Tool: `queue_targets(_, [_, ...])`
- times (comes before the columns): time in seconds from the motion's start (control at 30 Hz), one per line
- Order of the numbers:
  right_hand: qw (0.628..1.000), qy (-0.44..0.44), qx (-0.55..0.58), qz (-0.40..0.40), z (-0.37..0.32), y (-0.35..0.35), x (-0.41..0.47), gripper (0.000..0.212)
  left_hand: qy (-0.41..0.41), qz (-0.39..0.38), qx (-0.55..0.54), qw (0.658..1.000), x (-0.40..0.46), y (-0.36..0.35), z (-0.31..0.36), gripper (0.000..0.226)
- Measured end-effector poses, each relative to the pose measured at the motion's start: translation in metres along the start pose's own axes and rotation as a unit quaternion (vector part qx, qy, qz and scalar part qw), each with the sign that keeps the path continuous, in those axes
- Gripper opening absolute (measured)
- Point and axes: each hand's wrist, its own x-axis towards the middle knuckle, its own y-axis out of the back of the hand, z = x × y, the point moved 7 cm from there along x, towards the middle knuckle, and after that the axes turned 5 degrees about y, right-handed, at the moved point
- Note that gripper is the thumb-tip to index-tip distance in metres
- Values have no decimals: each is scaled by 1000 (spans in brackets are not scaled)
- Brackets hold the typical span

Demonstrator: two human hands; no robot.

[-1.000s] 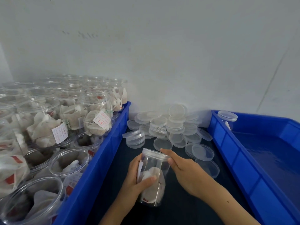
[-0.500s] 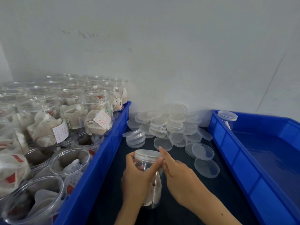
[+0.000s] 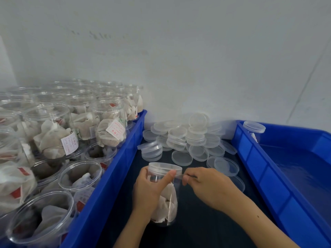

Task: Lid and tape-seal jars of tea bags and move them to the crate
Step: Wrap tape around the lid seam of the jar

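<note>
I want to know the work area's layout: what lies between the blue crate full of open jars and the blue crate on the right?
In the head view, the dark table, a pile of clear lids, and the lidded jar gripped by the left hand.

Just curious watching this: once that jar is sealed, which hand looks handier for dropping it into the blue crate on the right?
Probably the right hand: it is nearer the right crate; the left hand grips the jar.

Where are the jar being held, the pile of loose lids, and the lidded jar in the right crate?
held jar [image 3: 165,203], head view, lower body.
loose lids [image 3: 186,138], head view, pile's middle.
lidded jar [image 3: 254,127], head view, its lid.
</note>
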Motion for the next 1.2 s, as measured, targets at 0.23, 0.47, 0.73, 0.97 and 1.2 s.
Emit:
queue_targets(0.23, [997,-1,-71,-29,3,-2,6,41,1,-34,-26,999,4,3,2,67])
queue_targets(0.47, [995,23,-84,-52,-5,-6,8,46,18,-110,-40,993,9,1,1,68])
queue_targets(0.73, [977,60,-204,12,0,3,5,18,28,-205,-36,978,15,-16,1,81])
queue_targets(0.97, [972,58,-225,29,2,1,5,44,46,-301,-60,951,13,-28,1,89])
queue_targets(1.2, [989,70,-112,62,0,-3,3,56,67,-354,-64,931,19,-32,-6,80])
